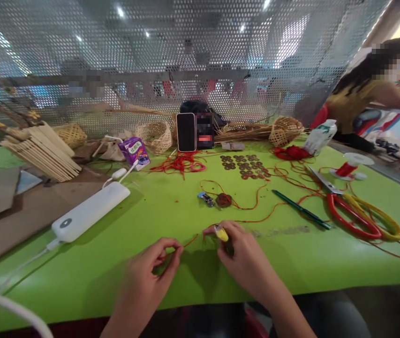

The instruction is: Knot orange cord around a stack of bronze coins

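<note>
Near the front of the green table, my left hand point(148, 270) pinches the end of a thin red cord point(190, 241) between thumb and fingertips. My right hand point(244, 256) is closed around a yellow lighter point(222, 233), its metal top pointing up and left, close to the cord. Whether a flame burns there I cannot make out. Beyond my hands lie a round brown coin-like disc point(224, 200) wound with red cord and, beside it, a small metal clip-like tool point(206, 199) with a blue end. Farther back, several brown coins point(244, 165) are laid in rows.
Scissors point(354, 216) with red and yellow handles, a dark green pen point(301, 209) and a red thread spool point(347, 168) lie at right. A white power bank point(90, 211) lies at left. Behind stand a purple drink carton point(134, 152), a phone point(185, 132) and baskets. A person point(358, 96) sits far right.
</note>
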Demonstrator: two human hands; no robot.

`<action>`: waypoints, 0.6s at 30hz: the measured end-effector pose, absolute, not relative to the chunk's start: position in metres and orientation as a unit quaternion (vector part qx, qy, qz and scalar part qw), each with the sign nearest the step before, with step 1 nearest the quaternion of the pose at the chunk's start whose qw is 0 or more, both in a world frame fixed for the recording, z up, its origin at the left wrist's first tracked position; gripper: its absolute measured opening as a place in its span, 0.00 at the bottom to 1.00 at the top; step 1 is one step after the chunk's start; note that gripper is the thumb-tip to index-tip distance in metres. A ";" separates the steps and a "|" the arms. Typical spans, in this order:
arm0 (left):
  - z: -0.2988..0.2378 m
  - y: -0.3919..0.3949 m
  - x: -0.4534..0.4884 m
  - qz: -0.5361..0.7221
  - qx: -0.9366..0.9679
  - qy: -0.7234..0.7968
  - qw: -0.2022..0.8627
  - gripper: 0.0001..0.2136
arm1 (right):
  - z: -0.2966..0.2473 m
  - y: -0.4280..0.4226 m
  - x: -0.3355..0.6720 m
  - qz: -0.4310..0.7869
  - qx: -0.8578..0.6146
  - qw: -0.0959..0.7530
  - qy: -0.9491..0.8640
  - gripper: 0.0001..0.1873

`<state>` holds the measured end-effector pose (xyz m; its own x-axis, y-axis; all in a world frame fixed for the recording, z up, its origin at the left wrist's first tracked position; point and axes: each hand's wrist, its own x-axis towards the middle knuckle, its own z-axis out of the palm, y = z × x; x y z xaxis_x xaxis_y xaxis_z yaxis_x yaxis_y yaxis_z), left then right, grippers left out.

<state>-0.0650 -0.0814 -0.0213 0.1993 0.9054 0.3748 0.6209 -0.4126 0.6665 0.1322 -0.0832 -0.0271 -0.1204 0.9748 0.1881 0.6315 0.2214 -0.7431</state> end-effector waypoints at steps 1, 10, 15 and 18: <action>-0.022 -0.081 -0.065 0.372 0.750 0.510 0.194 0.08 | -0.027 -0.084 0.133 0.252 -0.575 0.349 -0.695 0.16; -0.024 -0.083 -0.064 0.334 0.780 0.487 0.207 0.06 | -0.027 -0.083 0.131 0.236 -0.587 0.324 -0.704 0.14; -0.025 -0.087 -0.063 0.334 0.789 0.481 0.186 0.05 | -0.028 -0.084 0.132 0.242 -0.570 0.328 -0.714 0.17; -0.024 -0.086 -0.063 0.342 0.788 0.480 0.179 0.06 | -0.028 -0.085 0.132 0.240 -0.567 0.335 -0.713 0.16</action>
<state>-0.0627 -0.0859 -0.0244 0.3060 0.8781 0.3678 0.6335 -0.4762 0.6099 0.1322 -0.0850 -0.0278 -0.1329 0.9697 0.2051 0.6478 0.2416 -0.7225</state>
